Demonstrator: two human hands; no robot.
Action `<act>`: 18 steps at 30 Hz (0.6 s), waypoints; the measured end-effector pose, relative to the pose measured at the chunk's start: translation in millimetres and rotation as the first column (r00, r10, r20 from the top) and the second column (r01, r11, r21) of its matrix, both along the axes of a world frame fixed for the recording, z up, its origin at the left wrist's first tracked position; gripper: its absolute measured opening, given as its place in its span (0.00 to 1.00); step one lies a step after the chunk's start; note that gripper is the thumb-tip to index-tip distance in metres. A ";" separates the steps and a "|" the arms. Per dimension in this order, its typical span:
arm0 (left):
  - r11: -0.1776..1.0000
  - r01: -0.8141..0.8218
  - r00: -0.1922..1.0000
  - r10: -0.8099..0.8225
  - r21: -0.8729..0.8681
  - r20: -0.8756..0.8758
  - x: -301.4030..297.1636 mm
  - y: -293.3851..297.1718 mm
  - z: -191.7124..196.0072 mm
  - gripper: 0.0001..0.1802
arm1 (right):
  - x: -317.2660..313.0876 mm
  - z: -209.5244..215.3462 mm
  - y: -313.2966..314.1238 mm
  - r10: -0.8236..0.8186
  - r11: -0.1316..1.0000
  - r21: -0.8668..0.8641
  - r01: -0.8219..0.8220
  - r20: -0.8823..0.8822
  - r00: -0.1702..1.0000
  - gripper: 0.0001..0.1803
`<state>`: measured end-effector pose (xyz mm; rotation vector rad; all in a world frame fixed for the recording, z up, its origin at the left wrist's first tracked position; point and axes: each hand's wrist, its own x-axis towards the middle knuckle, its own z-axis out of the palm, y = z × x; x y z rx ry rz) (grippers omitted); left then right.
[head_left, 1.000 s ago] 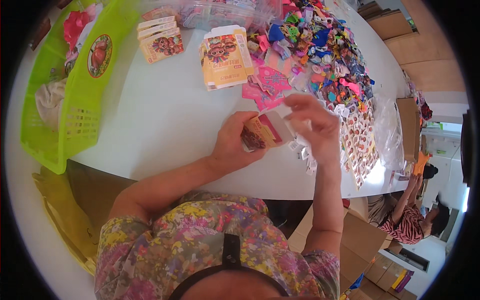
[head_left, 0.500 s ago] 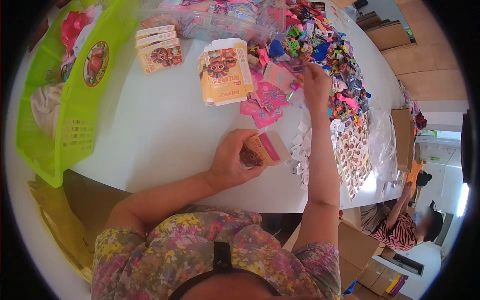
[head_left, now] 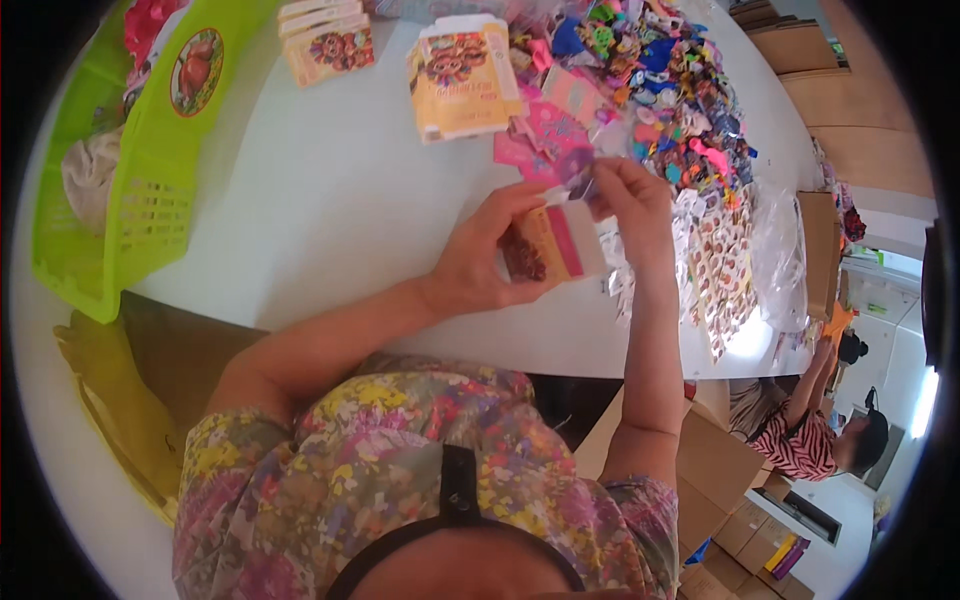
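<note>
Fingers of the left hand wrap a small printed card packet, thumb along its near face and the other fingers behind, holding it upright just above the white table. The right hand has its thumb and forefinger pinched narrow on a small purple item right at the packet's top edge, touching the left fingertips. Beyond the fingertips lie pink cards, a yellow printed box and a heap of colourful trinkets; strips of printed stickers lie beside the right wrist. A green basket sits well apart, past the left forearm. To do this well, I judge the left grip should stay firm but not crush the packet's mouth, while the right pinch guides the piece in squarely.
</note>
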<state>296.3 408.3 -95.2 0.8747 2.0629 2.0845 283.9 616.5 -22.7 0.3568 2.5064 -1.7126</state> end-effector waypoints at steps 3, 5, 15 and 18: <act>0.999 0.036 0.999 -0.036 0.033 -0.005 0.6 0.8 0.1 0.47 | 32.0 -15.8 -17.0 -0.042 0.989 -0.143 0.040 -0.008 0.999 0.13; 0.996 0.085 0.988 -0.083 -0.013 0.129 1.4 0.0 0.0 0.47 | 48.0 -19.9 -24.3 -0.097 0.968 -0.235 0.090 -0.020 0.995 0.13; 0.992 0.119 0.988 -0.116 -0.027 0.102 8.8 -2.0 0.3 0.47 | 81.3 -40.6 -41.2 -0.152 0.837 -0.545 0.044 -0.154 0.976 0.20; 0.988 0.151 0.988 -0.150 -0.022 0.046 7.8 -0.4 -1.4 0.46 | 78.5 -40.5 -34.7 -0.366 0.830 -0.515 0.217 -0.208 0.907 0.17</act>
